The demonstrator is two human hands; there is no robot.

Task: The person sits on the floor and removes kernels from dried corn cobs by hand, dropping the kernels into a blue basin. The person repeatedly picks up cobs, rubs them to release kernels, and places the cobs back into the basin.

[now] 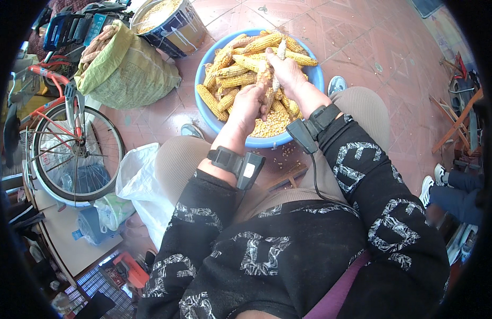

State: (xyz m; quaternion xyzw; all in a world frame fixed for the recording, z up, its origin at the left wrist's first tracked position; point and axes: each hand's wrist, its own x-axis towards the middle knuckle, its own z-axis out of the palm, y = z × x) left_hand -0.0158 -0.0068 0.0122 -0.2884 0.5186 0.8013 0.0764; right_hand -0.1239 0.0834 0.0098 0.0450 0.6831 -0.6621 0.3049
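A round blue plastic basin (318,85) stands on the floor between my knees. It holds many dried yellow corn cobs (236,81), with loose corn kernels (272,123) at its near side. My left hand (249,105) is closed around the lower end of a partly shelled cob (264,73) above the basin. My right hand (288,73) grips a bare, pale corncob (282,50) that slants down against the partly shelled one. The fingers of my right hand are partly hidden under the palm. Both wrists wear black straps with small devices.
Left of the basin stand a woven sack (130,71) of shelled cobs and a paint bucket (172,34) of kernels. A red bicycle (76,147) and a white plastic bag (144,183) are nearer. Kernels lie on the tiles. At the right are another person's legs (461,195) and a wooden frame (457,119).
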